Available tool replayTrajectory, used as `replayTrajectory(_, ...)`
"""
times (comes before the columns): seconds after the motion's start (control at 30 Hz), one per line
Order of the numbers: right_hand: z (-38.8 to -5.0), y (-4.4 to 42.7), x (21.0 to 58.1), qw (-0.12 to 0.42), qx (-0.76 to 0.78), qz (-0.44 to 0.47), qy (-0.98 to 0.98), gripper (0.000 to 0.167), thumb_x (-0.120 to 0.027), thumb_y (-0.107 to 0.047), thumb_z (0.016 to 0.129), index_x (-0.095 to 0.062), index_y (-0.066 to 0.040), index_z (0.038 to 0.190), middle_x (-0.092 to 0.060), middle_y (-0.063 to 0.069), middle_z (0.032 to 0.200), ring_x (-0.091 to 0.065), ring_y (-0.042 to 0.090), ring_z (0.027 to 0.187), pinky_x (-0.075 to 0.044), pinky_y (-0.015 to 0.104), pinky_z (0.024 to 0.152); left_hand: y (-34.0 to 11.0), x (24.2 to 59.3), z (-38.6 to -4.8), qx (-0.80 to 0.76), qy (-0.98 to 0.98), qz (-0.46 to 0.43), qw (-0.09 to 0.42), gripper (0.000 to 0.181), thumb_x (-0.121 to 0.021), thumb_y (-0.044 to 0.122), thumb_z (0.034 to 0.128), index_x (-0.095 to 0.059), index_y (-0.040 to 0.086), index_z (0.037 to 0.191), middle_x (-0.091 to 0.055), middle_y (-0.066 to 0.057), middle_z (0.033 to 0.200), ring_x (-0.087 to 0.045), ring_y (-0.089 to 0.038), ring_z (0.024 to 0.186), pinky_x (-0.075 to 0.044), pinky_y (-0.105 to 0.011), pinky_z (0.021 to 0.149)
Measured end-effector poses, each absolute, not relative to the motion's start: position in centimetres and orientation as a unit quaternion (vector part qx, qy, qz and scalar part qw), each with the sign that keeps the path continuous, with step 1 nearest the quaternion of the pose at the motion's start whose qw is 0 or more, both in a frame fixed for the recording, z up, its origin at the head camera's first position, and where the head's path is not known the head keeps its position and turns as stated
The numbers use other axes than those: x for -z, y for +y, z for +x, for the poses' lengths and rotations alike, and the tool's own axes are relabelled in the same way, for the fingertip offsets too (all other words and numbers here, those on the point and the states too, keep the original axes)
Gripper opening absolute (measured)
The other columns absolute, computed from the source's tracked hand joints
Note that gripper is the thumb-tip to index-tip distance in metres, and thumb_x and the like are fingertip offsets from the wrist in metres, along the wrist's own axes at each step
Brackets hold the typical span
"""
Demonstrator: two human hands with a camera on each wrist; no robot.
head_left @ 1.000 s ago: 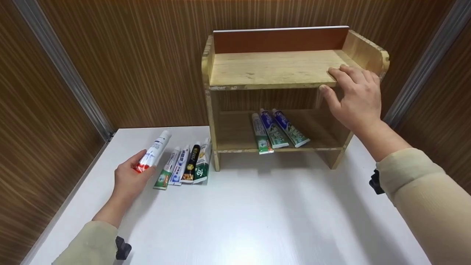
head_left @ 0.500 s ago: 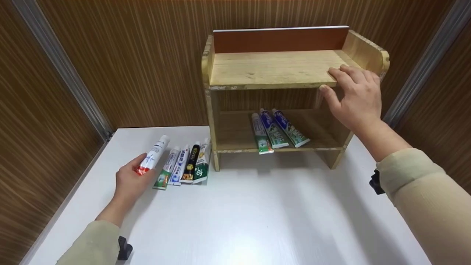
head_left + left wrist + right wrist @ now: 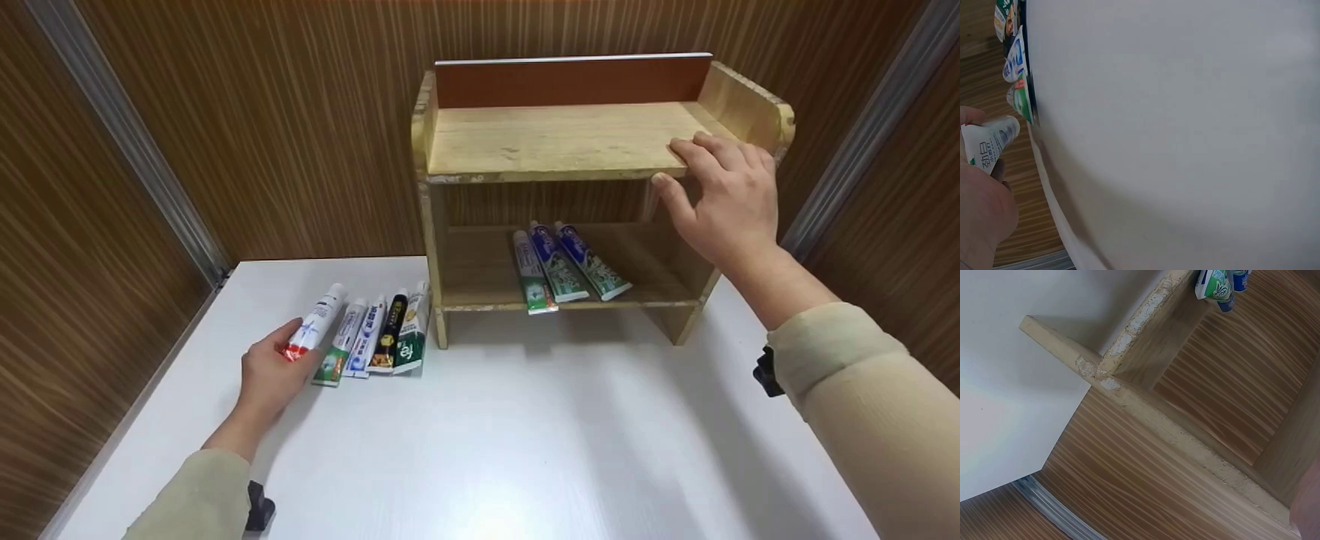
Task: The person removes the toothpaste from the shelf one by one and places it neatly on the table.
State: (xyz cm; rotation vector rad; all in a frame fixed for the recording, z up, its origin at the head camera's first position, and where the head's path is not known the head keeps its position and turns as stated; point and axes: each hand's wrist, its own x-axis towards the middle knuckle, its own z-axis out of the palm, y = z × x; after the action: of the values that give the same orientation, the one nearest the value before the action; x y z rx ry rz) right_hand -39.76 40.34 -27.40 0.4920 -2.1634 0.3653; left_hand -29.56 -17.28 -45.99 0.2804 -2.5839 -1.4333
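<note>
In the head view my left hand (image 3: pixel 276 373) pinches the lower red end of a white toothpaste tube (image 3: pixel 318 319). That tube lies just left of a row of several tubes on the table: a green-and-white one (image 3: pixel 341 342), a blue-and-white one (image 3: pixel 366 337), a black one (image 3: pixel 391 332) and a dark green one (image 3: pixel 412 330). The left wrist view shows the held tube (image 3: pixel 991 143) between thumb and fingers. My right hand (image 3: pixel 726 199) rests on the right front of the wooden shelf's top board (image 3: pixel 555 139), thumb at its front edge, holding no tube.
Three tubes lie on the shelf's lower board (image 3: pixel 480 281): one green-and-white (image 3: pixel 535 274) and two blue-and-green (image 3: pixel 559 262), (image 3: pixel 592 261) ones. The white table (image 3: pixel 480 420) stretches in front. Wood-patterned walls (image 3: pixel 300 135) stand behind and at both sides.
My left hand has moved slightly right and down with the white tube, bringing it nearer the row. My right hand has stayed in place on the shelf.
</note>
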Motion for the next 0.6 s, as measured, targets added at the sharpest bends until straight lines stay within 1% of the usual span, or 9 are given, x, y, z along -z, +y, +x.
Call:
replayTrajectory(0.33,-39.8,40.31,27.44,0.439,-0.15,0.204,-0.862,0.052,-0.063,-0.047,0.103,-0.069,-0.011,0.139,-0.064,0.021,0.14,-0.054,0.047,0.13,-0.034,0.063,0.11,-17.36,46.47,-29.94,0.473,-0.871,0.088,0.099,0.07,-0.07,0.017,0.1006,-0.04,0.002,0.162,-0.045,-0.022,0.162,-0.048,-0.038,0.146,-0.042,-0.049,0.118)
replayTrajectory(0.6,-39.71,40.33,27.36,0.429,-0.146,0.196,-0.869,0.053,-0.063,-0.049,0.103,-0.068,-0.011,0.14,-0.063,0.021,0.141,-0.053,0.046,0.132,-0.033,0.063,0.113,-17.27,46.65,-29.98,0.47,-0.873,0.085,0.094,0.07,-0.07,0.017,0.1017,-0.039,0.0,0.162,-0.044,-0.022,0.163,-0.044,-0.039,0.149,-0.04,-0.049,0.12)
